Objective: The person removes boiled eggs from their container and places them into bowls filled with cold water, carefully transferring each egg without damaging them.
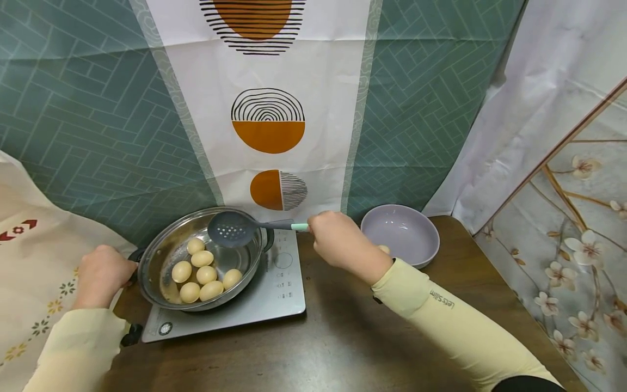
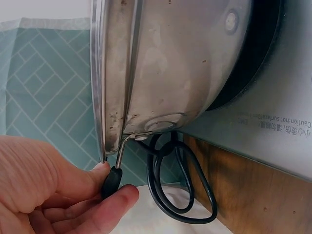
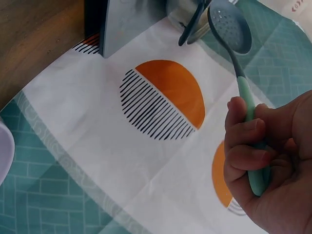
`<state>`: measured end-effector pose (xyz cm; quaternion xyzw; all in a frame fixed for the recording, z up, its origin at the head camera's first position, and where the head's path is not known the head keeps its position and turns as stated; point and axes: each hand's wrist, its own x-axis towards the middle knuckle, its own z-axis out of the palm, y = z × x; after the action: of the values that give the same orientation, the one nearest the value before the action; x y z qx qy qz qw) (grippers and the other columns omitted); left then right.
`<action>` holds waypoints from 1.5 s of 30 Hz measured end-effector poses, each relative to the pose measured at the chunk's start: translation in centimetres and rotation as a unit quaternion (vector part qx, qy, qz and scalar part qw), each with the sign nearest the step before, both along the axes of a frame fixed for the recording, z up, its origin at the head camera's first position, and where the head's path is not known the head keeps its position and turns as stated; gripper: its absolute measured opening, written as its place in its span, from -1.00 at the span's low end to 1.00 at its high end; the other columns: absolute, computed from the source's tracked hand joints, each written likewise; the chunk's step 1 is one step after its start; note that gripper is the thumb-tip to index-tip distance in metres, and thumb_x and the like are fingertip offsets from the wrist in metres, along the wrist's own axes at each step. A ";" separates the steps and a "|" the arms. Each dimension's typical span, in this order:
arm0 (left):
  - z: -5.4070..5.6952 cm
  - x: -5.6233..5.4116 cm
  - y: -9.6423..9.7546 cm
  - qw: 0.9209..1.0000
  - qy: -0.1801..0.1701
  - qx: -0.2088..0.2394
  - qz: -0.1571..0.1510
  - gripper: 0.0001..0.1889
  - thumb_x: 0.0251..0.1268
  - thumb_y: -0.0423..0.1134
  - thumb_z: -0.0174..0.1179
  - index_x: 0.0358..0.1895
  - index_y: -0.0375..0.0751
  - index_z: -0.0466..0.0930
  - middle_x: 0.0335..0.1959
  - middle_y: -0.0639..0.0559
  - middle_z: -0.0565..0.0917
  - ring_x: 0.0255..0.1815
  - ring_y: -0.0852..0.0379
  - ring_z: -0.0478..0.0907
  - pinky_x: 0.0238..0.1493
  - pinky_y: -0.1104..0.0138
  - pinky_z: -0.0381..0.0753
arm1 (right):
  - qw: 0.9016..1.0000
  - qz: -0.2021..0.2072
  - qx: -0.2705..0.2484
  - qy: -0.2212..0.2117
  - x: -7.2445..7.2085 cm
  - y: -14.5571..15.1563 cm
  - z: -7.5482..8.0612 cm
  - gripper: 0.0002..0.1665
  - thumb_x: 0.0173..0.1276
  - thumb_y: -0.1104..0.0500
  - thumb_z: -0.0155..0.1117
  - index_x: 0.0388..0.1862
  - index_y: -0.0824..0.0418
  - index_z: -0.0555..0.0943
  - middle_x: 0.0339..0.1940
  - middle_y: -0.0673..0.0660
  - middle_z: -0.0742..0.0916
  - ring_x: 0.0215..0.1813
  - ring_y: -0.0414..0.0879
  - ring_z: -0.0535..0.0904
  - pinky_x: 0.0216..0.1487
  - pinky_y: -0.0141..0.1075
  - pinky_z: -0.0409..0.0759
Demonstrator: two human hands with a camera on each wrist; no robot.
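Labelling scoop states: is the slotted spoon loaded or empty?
Empty: the slotted spoon shows its holes with nothing lying on it, in the head and right wrist views.

The right sleeve [image 1: 470, 325] reads "Lets Slim". The hotplate [image 2: 278, 146] at left bears "Caution:hot surface", inverted, beside a line of Chinese characters [image 2: 285, 127]; its right-side panel marks [image 1: 284, 283] are too small to read.
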<state>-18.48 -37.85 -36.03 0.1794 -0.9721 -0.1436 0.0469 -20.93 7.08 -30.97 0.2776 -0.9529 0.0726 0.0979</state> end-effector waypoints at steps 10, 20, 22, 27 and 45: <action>-0.1 0.0 -0.1 1.000 0.000 -0.005 0.005 -0.67 -0.06 -0.21 0.15 -0.84 -0.31 0.54 -0.86 -0.03 0.50 -0.62 -0.16 0.42 -0.64 0.26 0.28 | 0.990 0.055 0.051 0.119 -0.3 -1.5 -1.4 -0.93 0.10 0.29 0.17 -0.51 0.13 0.54 -0.59 0.03 0.58 -0.49 -0.10 0.57 -0.47 -0.20 0.52; 0.1 0.1 0.1 1.000 0.001 0.002 0.008 -0.68 -0.05 -0.22 0.12 -0.84 -0.30 0.53 -0.83 -0.07 0.51 -0.63 -0.13 0.42 -0.66 0.26 0.30 | 0.986 0.086 0.097 0.110 0.3 -2.2 -1.5 -0.92 0.13 0.27 0.18 -0.46 0.09 0.57 -0.57 0.01 0.61 -0.52 -0.12 0.55 -0.51 -0.25 0.50; 0.1 0.1 0.1 1.000 0.001 0.003 0.007 -0.68 -0.05 -0.23 0.12 -0.84 -0.31 0.53 -0.82 -0.07 0.51 -0.64 -0.13 0.42 -0.66 0.26 0.30 | 0.986 0.087 0.098 0.106 0.4 -2.2 -1.4 -0.92 0.13 0.27 0.17 -0.46 0.09 0.57 -0.57 0.01 0.60 -0.52 -0.12 0.55 -0.50 -0.25 0.51; 0.0 0.2 0.1 1.000 0.004 0.007 0.004 -0.69 -0.06 -0.23 0.12 -0.84 -0.30 0.52 -0.82 -0.07 0.50 -0.64 -0.11 0.40 -0.67 0.26 0.29 | 0.987 0.086 0.103 0.088 0.5 -2.3 -1.1 -0.91 0.10 0.26 0.17 -0.51 0.08 0.55 -0.58 0.00 0.60 -0.53 -0.11 0.54 -0.51 -0.23 0.51; 0.1 0.0 0.1 1.000 -0.006 -0.001 0.009 -0.65 -0.04 -0.19 0.15 -0.85 -0.33 0.55 -0.88 -0.03 0.49 -0.63 -0.16 0.43 -0.63 0.26 0.28 | 0.992 0.077 0.070 -0.077 0.7 -2.6 -0.7 -0.85 0.20 0.25 0.14 -0.37 0.07 0.65 -0.46 -0.07 0.66 -0.42 -0.19 0.51 -0.32 -0.33 0.51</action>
<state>-18.45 -37.79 -35.96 0.1891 -0.9707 -0.1415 0.0429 -20.21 4.44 -31.67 0.3496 -0.9363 0.0342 -0.0017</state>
